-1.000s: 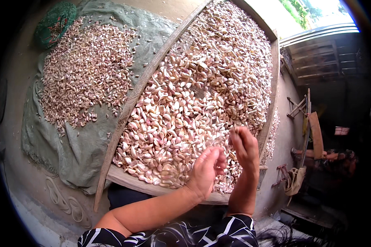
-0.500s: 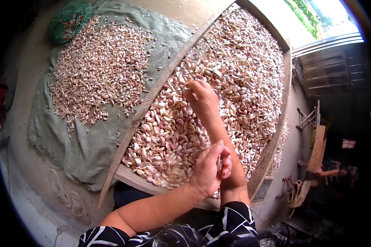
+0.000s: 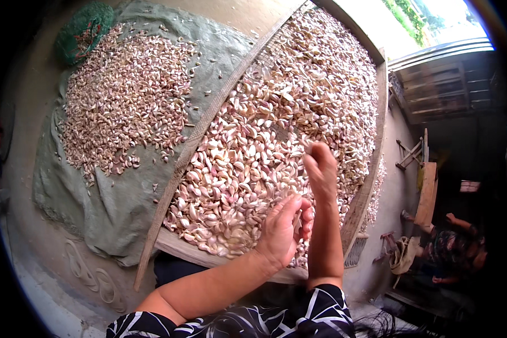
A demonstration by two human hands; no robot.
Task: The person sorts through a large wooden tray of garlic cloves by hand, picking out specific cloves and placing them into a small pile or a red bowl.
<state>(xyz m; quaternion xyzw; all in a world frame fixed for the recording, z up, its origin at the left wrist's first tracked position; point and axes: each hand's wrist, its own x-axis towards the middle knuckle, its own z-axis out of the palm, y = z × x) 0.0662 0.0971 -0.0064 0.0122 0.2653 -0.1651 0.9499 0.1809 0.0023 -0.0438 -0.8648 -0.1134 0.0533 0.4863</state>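
Garlic cloves [image 3: 231, 174] lie loose in a wide wooden-framed tray with a mesh bottom [image 3: 192, 256] in front of me. Near the tray's close edge, my left hand [image 3: 284, 232] is cupped over the cloves, fingers curled in toward the palm; what it holds is hidden. Farther out and to its right, my right hand [image 3: 322, 172] hovers low over the cloves with its fingers bent together. Whatever may be between those fingertips is too small to make out.
Left of the tray, a grey-green sheet [image 3: 118, 217] on the floor bears another spread of cloves [image 3: 129, 96]. A green mesh bag [image 3: 84, 32] sits at its far corner. To the right are a wooden bench [image 3: 427, 194] and another person [image 3: 453, 248] in shadow.
My right hand has drawn back toward me and to the right, uncovering cloves in the tray's middle. My left hand stays nearly in place. The other person's arm has shifted.
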